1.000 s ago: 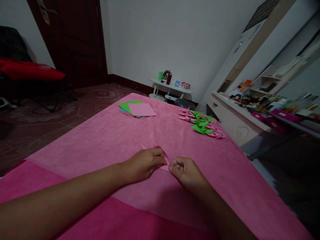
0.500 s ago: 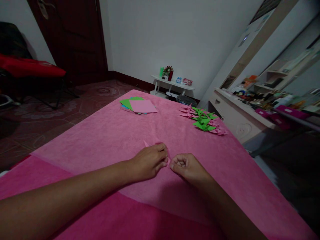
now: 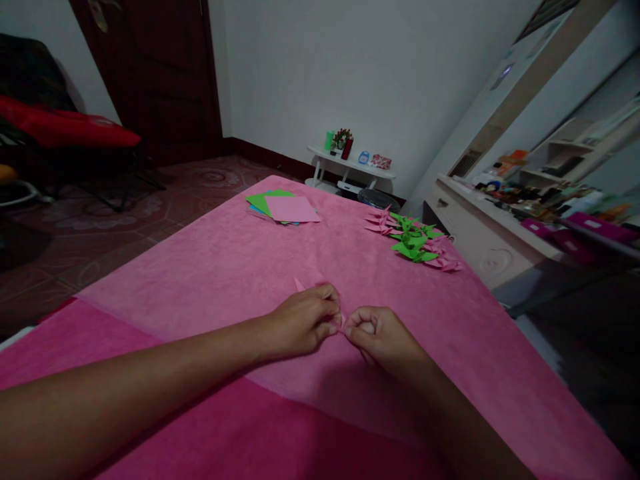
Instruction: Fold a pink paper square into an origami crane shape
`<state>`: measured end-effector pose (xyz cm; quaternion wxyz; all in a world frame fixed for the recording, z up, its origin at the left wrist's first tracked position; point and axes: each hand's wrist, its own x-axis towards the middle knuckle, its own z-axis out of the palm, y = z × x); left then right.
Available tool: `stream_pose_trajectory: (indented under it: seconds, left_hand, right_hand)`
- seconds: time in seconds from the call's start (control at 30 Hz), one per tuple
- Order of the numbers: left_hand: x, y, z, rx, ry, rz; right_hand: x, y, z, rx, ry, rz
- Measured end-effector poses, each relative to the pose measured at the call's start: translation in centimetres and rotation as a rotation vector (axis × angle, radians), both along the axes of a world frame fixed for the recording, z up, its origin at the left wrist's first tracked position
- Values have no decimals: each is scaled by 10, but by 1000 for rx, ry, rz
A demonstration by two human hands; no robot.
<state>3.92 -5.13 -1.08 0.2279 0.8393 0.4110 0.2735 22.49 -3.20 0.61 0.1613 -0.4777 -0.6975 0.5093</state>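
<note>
Between my hands is a piece of folded pink paper (image 3: 299, 285), mostly hidden by my fingers; one pointed tip sticks out beyond the left knuckles. My left hand (image 3: 307, 320) is closed around it, thumb and fingers pressed together. Close beside it, my right hand (image 3: 380, 333) pinches the paper's near end between thumb and forefinger, the other fingers curled. Farther off to the right lies a cluster of folded paper cranes, some green (image 3: 414, 248) and some pink (image 3: 383, 222). A stack of square paper sheets, pink on top (image 3: 293, 209) with green (image 3: 257, 202) and blue below, rests near the far corner.
A pink cloth (image 3: 210, 267) covers the table, with a darker pink area (image 3: 200, 427) nearest me. To the right stands a white dresser (image 3: 480, 233) crowded with bottles. Beyond the table are a low white shelf (image 3: 350, 163), a red folding chair (image 3: 75, 130) and a dark door (image 3: 150, 80).
The whole view has shifted slightly, so the scene appears a little farther right. Both hands keep hold of the pink paper; my right fingers have moved slightly along its near end.
</note>
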Motion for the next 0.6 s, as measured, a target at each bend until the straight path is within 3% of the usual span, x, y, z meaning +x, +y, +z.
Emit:
stream_pose_trajectory:
  seconds: [0.17,0.4,0.6]
  left_hand:
    - [4,-1,1,13,21,33]
    - [9,-3,2,53,79,87]
    - [9,-2,2,28,63,108]
  right_hand:
    - [0,-1,-1,48,-45,-7]
    - [-1,-1,5,-1,-61,-108]
    - [-1,1,6,-43,-99,-101]
